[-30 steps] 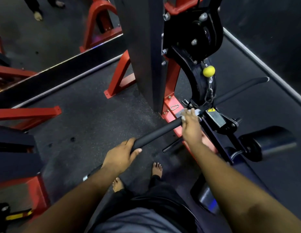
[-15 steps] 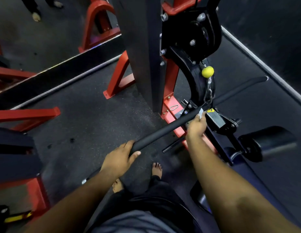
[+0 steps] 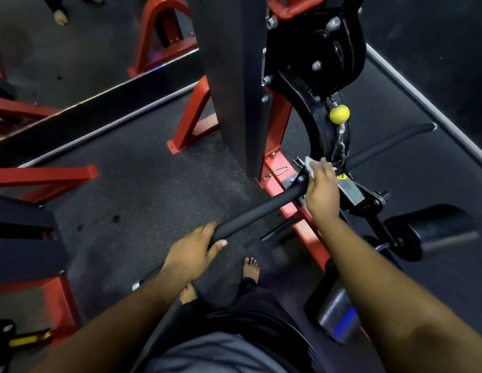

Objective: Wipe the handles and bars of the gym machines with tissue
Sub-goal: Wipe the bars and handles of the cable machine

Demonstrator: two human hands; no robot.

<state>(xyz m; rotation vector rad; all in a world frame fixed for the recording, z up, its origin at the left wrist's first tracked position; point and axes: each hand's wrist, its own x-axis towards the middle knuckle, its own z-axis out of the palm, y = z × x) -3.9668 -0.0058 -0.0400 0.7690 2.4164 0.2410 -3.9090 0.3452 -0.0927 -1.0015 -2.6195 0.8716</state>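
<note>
We look down on a gym floor (image 3: 142,184) of dark speckled rubber, worn lighter in patches. A long black bar (image 3: 264,211) runs diagonally from lower left to upper right, its far end (image 3: 396,146) reaching toward a pale strip (image 3: 423,103) edging the floor. The left hand (image 3: 192,253) grasps the bar near its lower end, fingers curled over it, thumb along the underside. The right hand (image 3: 322,189) sits at the bar's middle, next to the chain link, holding a white tissue (image 3: 312,165) against the bar; the fingers lie over the tissue, we cannot tell how tightly they curl. The tissue peeks out past the fingertips, touching the bar.

A yellow ball (image 3: 339,113) hangs on the cable just above the chain. Behind it stands the black pulley housing (image 3: 328,49) on a red frame (image 3: 278,125), beside a dark upright column (image 3: 231,76). Red frame legs (image 3: 192,122) bolt to the floor. A silver carabiner (image 3: 281,170) lies on the red base. Black roller pads (image 3: 433,227) sit at lower right. More red machine parts (image 3: 43,173) line the left side. A dark beam (image 3: 94,114) crosses upper left. Our bare feet (image 3: 251,267) stand on the rubber under the bar. Another person's feet (image 3: 60,17) show at top left.
</note>
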